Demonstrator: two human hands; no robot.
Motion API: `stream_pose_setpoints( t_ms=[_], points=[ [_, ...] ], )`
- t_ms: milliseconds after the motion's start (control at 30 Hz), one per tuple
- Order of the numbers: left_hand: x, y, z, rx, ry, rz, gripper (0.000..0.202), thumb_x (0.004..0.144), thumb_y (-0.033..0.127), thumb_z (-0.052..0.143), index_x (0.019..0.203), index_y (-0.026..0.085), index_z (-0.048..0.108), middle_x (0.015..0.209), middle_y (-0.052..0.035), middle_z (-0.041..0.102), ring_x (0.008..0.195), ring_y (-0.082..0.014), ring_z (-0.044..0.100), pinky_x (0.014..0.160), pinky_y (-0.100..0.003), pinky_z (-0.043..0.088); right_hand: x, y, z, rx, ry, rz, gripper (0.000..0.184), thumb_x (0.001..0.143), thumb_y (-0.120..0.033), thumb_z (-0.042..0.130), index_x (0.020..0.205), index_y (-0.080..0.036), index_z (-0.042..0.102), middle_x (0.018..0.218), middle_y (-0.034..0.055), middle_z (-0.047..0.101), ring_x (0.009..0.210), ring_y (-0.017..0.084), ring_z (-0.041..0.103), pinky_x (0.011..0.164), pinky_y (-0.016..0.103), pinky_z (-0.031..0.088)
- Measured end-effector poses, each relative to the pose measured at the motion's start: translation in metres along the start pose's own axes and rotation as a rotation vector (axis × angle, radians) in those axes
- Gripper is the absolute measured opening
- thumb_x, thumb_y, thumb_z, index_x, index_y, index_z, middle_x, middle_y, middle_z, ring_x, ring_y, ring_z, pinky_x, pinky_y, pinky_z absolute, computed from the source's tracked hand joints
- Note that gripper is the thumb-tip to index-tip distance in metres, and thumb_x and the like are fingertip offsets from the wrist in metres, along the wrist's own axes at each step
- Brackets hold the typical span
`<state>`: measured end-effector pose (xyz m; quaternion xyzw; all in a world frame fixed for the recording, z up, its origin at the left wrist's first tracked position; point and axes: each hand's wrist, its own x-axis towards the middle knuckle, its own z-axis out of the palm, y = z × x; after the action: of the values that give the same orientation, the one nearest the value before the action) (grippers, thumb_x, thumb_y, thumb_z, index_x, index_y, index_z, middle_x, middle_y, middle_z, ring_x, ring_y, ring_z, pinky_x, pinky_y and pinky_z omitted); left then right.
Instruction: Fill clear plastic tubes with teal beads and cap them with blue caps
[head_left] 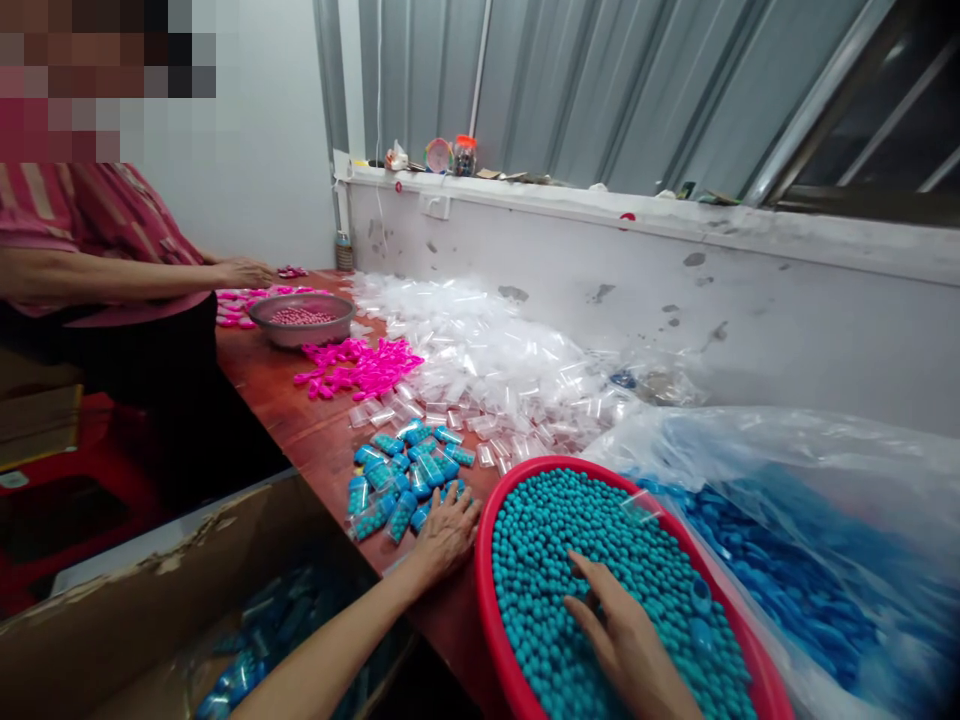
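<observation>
My left hand (pixel 448 530) rests with its fingers stretched out at the near edge of a pile of small clear bottles with blue ends, filled with teal beads (pixel 409 470). Its fingertips reach a bottle, but I see no grip on it. Over the red basin (pixel 487 560) hovers my right hand (pixel 619 625), thumb and forefinger apart; its other fingers are partly hidden. Small round teal beads (pixel 555 520) fill that basin. Two blue pieces (pixel 700 596) and a clear tube (pixel 643 507) lie on the beads.
Clear plastic tubes (pixel 480 350) heap along the wall. A bag of blue parts (pixel 780 570) is at right. Pink parts (pixel 367 367) lie near a grey bowl (pixel 300 335), with a co-worker's hand (pixel 244 272) behind. A cardboard box (pixel 150 600) stands below left.
</observation>
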<state>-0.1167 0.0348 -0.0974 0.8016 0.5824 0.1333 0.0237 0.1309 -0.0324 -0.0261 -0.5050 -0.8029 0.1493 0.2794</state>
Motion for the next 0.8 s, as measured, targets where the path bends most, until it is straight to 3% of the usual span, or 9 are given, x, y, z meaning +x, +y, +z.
stream_pose_setpoints(
  t_ms=[200, 400, 600, 700, 800],
  points=[
    [-0.007, -0.015, -0.011, 0.003, 0.039, -0.075, 0.034, 0.087, 0.031, 0.029, 0.113, 0.022, 0.050, 0.126, -0.0081, 0.046, 0.121, -0.0266, 0.032, 0.095, -0.050, 0.027, 0.000, -0.004, -0.003, 0.008, -0.042, -0.025, 0.030, 0.084, -0.028, 0.044, 0.111, -0.019, 0.054, 0.103, 0.0082, 0.061, 0.093, 0.019, 0.058, 0.081, 0.031, 0.048],
    [-0.029, -0.031, -0.024, 0.035, 0.056, -0.096, 0.031, 0.086, 0.028, 0.035, 0.112, 0.024, 0.050, 0.124, -0.0066, 0.048, 0.118, -0.0264, 0.035, 0.095, -0.050, 0.026, -0.002, -0.002, -0.002, -0.019, -0.048, -0.011, 0.030, 0.084, -0.031, 0.045, 0.109, -0.019, 0.055, 0.101, 0.0083, 0.063, 0.095, 0.020, 0.059, 0.083, 0.034, 0.047],
    [-0.058, -0.052, -0.025, 0.113, 0.107, -0.113, 0.029, 0.084, 0.026, 0.038, 0.108, 0.024, 0.055, 0.121, -0.0064, 0.051, 0.117, -0.0261, 0.037, 0.096, -0.048, 0.026, -0.003, 0.001, 0.000, -0.018, -0.050, -0.009, 0.030, 0.084, -0.032, 0.045, 0.107, -0.019, 0.057, 0.103, 0.0084, 0.063, 0.096, 0.021, 0.059, 0.084, 0.035, 0.047],
    [-0.066, -0.049, -0.025, 0.150, 0.196, -0.153, 0.029, 0.085, 0.027, 0.037, 0.105, 0.021, 0.057, 0.118, -0.0093, 0.053, 0.116, -0.0279, 0.039, 0.096, -0.049, 0.026, -0.002, -0.001, -0.001, -0.005, -0.053, -0.016, 0.029, 0.084, -0.031, 0.045, 0.107, -0.020, 0.057, 0.102, 0.0076, 0.064, 0.095, 0.020, 0.059, 0.083, 0.033, 0.048],
    [-0.061, -0.030, -0.026, 0.141, 0.247, -0.156, 0.034, 0.085, 0.029, 0.035, 0.110, 0.017, 0.055, 0.114, -0.0119, 0.055, 0.109, -0.0270, 0.044, 0.091, -0.044, 0.033, -0.002, -0.005, -0.003, -0.004, -0.052, -0.011, 0.028, 0.084, -0.030, 0.045, 0.106, -0.019, 0.057, 0.099, 0.0076, 0.064, 0.093, 0.020, 0.060, 0.081, 0.031, 0.048]
  ],
)
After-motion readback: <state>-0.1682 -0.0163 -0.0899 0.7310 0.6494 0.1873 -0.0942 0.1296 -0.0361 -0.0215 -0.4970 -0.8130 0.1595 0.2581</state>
